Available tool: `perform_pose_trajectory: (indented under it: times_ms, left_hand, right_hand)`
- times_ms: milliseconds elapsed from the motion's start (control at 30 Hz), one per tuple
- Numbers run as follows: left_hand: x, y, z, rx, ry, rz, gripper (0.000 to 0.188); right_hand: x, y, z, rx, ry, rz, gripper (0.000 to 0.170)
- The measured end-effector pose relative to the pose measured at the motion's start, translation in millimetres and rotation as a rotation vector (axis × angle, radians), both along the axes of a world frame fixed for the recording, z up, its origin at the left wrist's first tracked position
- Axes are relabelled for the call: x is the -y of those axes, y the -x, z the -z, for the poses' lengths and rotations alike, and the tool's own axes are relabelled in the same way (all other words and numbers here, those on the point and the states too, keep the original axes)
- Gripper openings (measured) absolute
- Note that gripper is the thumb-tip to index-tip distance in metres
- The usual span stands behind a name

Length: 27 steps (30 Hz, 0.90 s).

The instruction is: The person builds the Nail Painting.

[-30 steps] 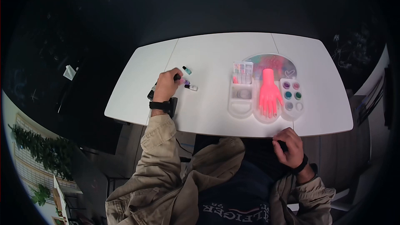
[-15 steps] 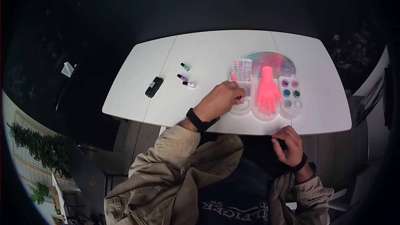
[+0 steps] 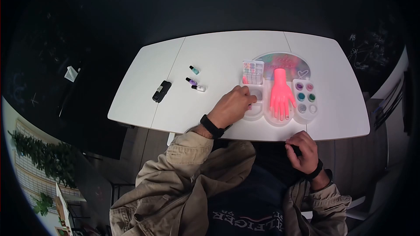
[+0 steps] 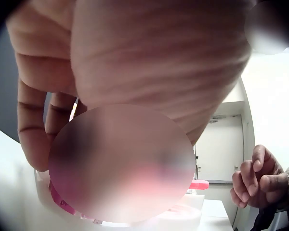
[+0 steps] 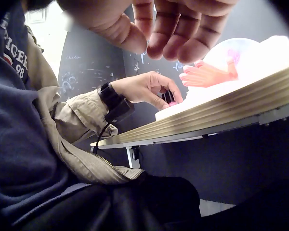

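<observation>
My left hand is over the left part of the white tray; its fingers pinch a small pink bottle with a black cap, seen in the right wrist view. A blurred patch hides the fingertips in the left wrist view. Just right of this hand, a bright pink model hand lies fingers toward me on the tray. My right hand hangs at the table's front edge, fingers loosely curled and holding nothing.
Teal, purple and white bottles lie left of the tray, with a black case farther left. The tray also holds a clear box and several small pots.
My left hand has moved right from the loose bottles to the tray, carrying the pink bottle. The black case has come into full view. My right hand has barely moved.
</observation>
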<state>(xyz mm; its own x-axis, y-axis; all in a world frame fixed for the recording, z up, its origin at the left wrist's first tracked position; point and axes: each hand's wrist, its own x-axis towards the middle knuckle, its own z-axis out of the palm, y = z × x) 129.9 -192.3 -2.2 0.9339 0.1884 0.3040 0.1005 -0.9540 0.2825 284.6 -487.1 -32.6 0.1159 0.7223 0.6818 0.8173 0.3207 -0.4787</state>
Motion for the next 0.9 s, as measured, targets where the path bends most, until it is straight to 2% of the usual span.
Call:
perform_pose_trajectory:
  times_ms: [200, 300, 533, 633, 733, 767, 900]
  left_hand:
    - [4.3, 6.3, -16.1, -0.074, 0.046, -0.038, 0.035]
    - [-16.2, 15.5, -26.2, 0.059, 0.109, 0.052, 0.039]
    - [-120.2, 49.9, -45.4, 0.248, 0.182, -0.317, 0.028]
    - [-189.6, 63.6, -23.2, 0.145, 0.149, -0.432, 0.035]
    - [-244.2, 76.0, 7.8, 0.0, 0.03, -0.415, 0.044]
    - [-242.9, 75.2, 4.7, -0.096, 0.096, -0.407, 0.055]
    - [-231.4, 76.5, 16.5, -0.187, -0.069, -0.346, 0.069]
  right_hand:
    - [0.5, -0.4, -1.5, 0.009, 0.002, -0.002, 0.023]
    - [0.9, -0.6, -3.3, 0.017, -0.003, 0.002, 0.023]
    - [1.8, -0.6, -0.2, -0.011, 0.001, -0.008, 0.024]
    - [2.3, -0.8, -1.5, -0.016, -0.003, -0.013, 0.024]
    - [3.6, -1.8, -2.4, -0.02, 0.002, -0.008, 0.024]
    - [3.2, -2.4, -1.5, -0.02, -0.002, -0.007, 0.025]
    - [1.7, -4.0, 2.1, -0.01, -0.006, -0.01, 0.026]
